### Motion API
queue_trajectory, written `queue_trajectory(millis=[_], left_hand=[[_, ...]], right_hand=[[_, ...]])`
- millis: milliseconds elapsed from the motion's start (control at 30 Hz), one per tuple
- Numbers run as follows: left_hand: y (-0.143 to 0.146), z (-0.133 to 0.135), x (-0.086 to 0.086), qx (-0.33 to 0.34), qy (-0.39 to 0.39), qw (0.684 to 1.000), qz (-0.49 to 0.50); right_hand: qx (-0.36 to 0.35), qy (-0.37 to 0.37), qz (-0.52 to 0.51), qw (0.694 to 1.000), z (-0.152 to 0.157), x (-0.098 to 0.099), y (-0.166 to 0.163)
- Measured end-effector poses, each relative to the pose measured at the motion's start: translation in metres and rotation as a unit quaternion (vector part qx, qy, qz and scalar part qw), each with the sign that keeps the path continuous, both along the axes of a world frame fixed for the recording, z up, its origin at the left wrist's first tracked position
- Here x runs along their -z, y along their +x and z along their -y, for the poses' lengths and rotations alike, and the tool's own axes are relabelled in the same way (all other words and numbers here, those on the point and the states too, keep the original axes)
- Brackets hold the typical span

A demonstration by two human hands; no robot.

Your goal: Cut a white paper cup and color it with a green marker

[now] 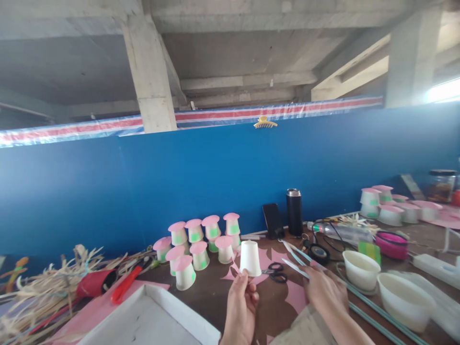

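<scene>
Blue-walled workshop, cluttered tabletop (215, 297) | left hand (240, 306) pinches upturned white cup (250, 258) | right hand (323, 287) flat, empty, near front edge

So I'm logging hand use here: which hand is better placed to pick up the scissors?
Probably the right hand: it lies empty on the table just right of the scissors, while the left hand holds a white paper cup.

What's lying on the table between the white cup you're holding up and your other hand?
In the head view, black-handled scissors on pink paper scraps lie between the white cup in the left hand and the right hand.
</scene>
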State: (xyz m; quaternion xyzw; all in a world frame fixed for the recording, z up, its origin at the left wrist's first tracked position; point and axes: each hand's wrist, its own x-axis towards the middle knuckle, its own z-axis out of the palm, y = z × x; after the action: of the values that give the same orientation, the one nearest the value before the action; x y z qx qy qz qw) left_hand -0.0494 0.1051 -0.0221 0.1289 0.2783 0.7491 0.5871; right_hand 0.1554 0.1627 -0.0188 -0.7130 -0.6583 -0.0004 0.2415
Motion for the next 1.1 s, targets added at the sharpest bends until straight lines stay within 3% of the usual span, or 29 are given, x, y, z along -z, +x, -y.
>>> queue_trajectory(millis=[567, 833, 1100], left_hand=[[0.001, 0.002, -0.003, 0.011, -0.009, 0.999, -0.031], [-0.001, 0.001, -0.003, 0.000, -0.009, 1.000, -0.017], [-0.004, 0.002, -0.005, -0.013, -0.002, 1.000, 0.006]], right_hand=[[-0.006, -0.074, 0.019, 0.997, 0.003, -0.004, -0.003], [-0.036, -0.066, -0.027, 0.997, 0.007, -0.010, -0.007], [-0.061, -0.051, -0.112, 0.990, 0.005, 0.003, -0.006]])
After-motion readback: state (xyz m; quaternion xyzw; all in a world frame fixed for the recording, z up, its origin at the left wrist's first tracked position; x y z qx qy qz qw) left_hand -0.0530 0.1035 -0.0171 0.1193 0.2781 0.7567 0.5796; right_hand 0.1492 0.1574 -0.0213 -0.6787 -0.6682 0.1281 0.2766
